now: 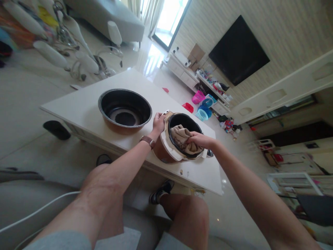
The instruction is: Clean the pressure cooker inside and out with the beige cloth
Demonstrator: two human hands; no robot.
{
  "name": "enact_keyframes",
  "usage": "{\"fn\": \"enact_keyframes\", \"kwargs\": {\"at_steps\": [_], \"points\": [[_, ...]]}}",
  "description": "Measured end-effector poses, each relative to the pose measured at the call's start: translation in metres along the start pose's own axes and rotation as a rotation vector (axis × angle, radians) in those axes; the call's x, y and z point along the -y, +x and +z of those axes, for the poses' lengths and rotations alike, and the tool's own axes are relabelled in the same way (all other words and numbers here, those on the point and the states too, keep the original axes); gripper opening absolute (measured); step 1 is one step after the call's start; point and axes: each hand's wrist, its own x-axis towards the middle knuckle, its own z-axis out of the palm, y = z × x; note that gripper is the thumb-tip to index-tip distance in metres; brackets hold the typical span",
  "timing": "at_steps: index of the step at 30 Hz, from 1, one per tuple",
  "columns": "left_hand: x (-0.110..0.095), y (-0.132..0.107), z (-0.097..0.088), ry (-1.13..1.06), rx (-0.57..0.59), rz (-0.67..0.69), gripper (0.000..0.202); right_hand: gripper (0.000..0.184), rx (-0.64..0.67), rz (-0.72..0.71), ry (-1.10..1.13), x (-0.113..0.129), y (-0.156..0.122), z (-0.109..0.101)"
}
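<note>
A rice cooker body (pixel 165 147) with a brown outside, a cream rim and a dark inside stands on the white table (pixel 137 79). My left hand (pixel 158 123) is closed on its rim at the left side, with a brown watch strap at the wrist. Bunched inside the cooker is a beige patterned cloth (pixel 180 133), gripped by my right hand (pixel 199 139). The cooker's floor is hidden under the cloth. To the left sits a wide round pot (pixel 125 109), dark inside and brown outside, apart from both hands.
Small bits (pixel 181 172) lie near the table's front edge. My knees are close below that edge. Beyond the table, colourful baskets (pixel 201 114) stand on the floor by a low cabinet (pixel 179 67). White-padded metal equipment (pixel 85 62) stands at the left.
</note>
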Motion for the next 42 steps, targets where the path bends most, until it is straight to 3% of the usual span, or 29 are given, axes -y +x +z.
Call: {"fn": "enact_keyframes", "kwargs": {"at_steps": [3, 6, 9, 11, 16, 18, 22, 24, 27, 31, 33, 37, 42], "points": [[-0.002, -0.001, 0.000, 0.001, -0.003, -0.009, 0.016, 0.032, -0.269, -0.085, 0.309, 0.010, 0.005, -0.001], [-0.005, -0.003, 0.000, 0.004, -0.010, -0.003, 0.017, 0.029, -0.565, -0.118, 0.372, 0.015, 0.016, -0.001], [-0.007, -0.004, 0.001, 0.008, -0.018, -0.009, 0.017, 0.030, -0.701, -0.117, 0.371, 0.012, 0.029, 0.009], [-0.007, -0.004, 0.001, 0.004, -0.018, -0.013, 0.016, 0.032, -0.669, -0.148, 0.390, 0.009, 0.036, 0.023], [-0.002, -0.001, 0.000, 0.002, -0.002, 0.014, 0.016, 0.039, -0.332, -0.321, 0.303, 0.004, 0.037, 0.051], [0.000, 0.000, -0.001, 0.009, 0.001, 0.014, 0.015, 0.039, -0.229, -0.347, 0.213, 0.001, 0.028, 0.048], [0.001, 0.000, 0.000, -0.003, -0.002, 0.000, 0.015, 0.033, -0.089, -0.181, 0.196, -0.013, 0.007, 0.028], [0.000, 0.000, 0.001, -0.015, -0.009, -0.007, 0.015, 0.034, -0.176, -0.156, 0.233, -0.021, 0.002, 0.019], [-0.003, -0.001, 0.002, -0.021, -0.016, -0.014, 0.016, 0.036, -0.441, -0.188, 0.241, -0.024, 0.003, 0.008], [-0.005, -0.003, 0.001, -0.006, -0.015, -0.012, 0.016, 0.043, -0.826, -0.293, 0.115, -0.011, 0.016, -0.004], [-0.005, -0.004, 0.000, -0.004, -0.006, -0.012, 0.015, 0.047, -0.926, -0.384, 0.013, 0.000, 0.024, -0.004], [-0.002, -0.002, -0.001, -0.011, 0.002, 0.002, 0.016, 0.048, -0.846, -0.512, -0.237, 0.021, 0.038, 0.013], [0.001, 0.005, 0.001, -0.065, 0.001, -0.018, 0.018, 0.060, -0.678, -0.465, -0.608, 0.039, 0.049, 0.046]]}}
